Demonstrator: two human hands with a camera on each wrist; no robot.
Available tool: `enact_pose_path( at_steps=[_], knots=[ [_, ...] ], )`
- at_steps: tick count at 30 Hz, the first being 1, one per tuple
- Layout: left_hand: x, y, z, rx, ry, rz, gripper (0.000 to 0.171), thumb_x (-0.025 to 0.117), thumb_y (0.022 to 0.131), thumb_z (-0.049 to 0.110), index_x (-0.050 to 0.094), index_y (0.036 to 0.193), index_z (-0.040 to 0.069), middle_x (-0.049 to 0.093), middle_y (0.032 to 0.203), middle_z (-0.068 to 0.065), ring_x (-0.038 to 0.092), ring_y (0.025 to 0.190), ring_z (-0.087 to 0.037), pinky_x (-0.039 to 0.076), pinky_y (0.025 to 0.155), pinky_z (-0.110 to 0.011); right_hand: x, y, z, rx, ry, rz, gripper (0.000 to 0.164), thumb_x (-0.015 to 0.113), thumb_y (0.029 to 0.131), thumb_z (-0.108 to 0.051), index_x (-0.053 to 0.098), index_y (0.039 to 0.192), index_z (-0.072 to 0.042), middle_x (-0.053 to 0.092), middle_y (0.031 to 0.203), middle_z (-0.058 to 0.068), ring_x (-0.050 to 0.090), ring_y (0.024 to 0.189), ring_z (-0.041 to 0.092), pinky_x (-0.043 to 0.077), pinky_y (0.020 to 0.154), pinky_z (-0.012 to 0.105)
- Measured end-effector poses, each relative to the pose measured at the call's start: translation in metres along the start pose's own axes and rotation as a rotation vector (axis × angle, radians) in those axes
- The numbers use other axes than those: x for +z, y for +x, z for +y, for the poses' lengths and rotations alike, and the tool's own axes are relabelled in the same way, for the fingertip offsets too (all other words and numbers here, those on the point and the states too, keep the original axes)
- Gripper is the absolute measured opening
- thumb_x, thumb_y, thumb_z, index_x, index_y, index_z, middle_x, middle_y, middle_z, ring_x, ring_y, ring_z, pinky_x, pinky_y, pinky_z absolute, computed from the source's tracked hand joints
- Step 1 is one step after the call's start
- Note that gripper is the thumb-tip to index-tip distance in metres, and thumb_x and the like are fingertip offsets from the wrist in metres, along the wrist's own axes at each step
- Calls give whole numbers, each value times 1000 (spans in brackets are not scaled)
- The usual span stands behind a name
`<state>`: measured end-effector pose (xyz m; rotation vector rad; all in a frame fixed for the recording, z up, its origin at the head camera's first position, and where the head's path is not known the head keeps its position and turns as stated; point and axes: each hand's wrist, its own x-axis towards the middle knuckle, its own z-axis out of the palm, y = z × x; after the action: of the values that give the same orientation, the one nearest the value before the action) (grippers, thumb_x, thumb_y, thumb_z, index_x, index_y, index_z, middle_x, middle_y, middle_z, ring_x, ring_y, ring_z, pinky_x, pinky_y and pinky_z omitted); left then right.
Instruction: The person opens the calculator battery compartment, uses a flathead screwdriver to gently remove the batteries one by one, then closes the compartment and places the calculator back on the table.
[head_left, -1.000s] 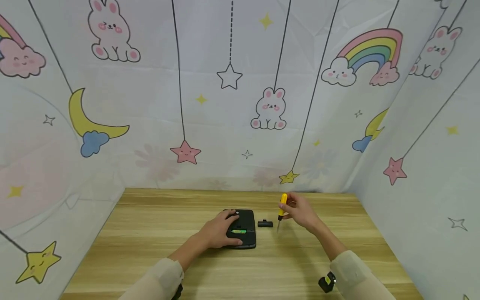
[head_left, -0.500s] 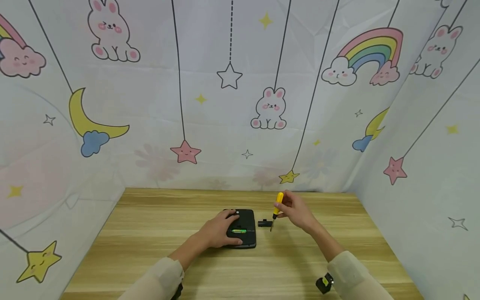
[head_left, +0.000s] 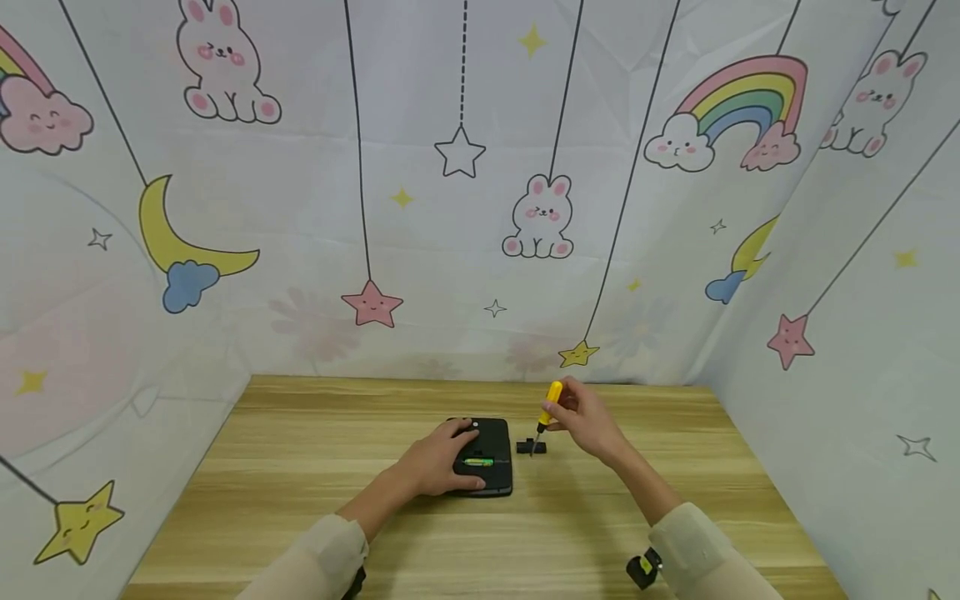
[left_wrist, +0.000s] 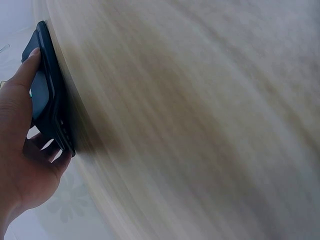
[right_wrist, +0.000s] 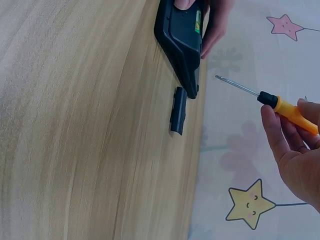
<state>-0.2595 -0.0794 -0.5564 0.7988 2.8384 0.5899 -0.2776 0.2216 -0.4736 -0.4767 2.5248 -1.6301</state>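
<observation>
A black wedge-shaped electronic device lies on the table with a green battery in its exposed compartment. My left hand holds the device down, thumb on its top and other fingers bent at its edge, as the left wrist view shows. Beside it, to the right, is a small black battery cover. My right hand grips a screwdriver by its yellow handle, shaft pointing down. In the head view the tip overlaps the cover; the right wrist view shows the tip raised above the table.
The wood-grain table meets a white cloth backdrop printed with cartoons behind and at the sides. A black wrist-worn device shows by the right sleeve.
My right hand has carried the screwdriver to the left, from right of the battery cover to over it. The left hand and the black device have stayed in place.
</observation>
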Motion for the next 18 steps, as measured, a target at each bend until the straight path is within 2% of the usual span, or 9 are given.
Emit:
enact_pose_path(
  at_steps=[7, 14, 18],
  knots=[
    [1, 2, 0, -11, 6, -5, 92, 71, 92, 70, 46, 163, 17, 33, 170, -9, 35, 155, -33, 47, 110, -55, 3, 0, -3, -11, 12, -2, 23, 63, 108, -9, 57, 124, 6, 64, 107, 19, 70, 101, 32, 63, 79, 33],
    [2, 3, -1, -7, 13, -3, 93, 71, 91, 71, 46, 162, 16, 34, 170, -9, 36, 154, -33, 48, 110, -54, 7, 0, -3, -32, 3, 7, 20, 66, 106, -9, 60, 122, 2, 65, 107, 17, 70, 101, 29, 63, 84, 45],
    [2, 3, -1, -7, 10, -1, 93, 71, 91, 71, 46, 162, 16, 34, 170, -9, 35, 155, -33, 47, 110, -54, 10, 1, -5, -45, 13, 6, 20, 67, 106, -9, 60, 121, 2, 65, 107, 17, 71, 101, 30, 63, 83, 44]
  ],
)
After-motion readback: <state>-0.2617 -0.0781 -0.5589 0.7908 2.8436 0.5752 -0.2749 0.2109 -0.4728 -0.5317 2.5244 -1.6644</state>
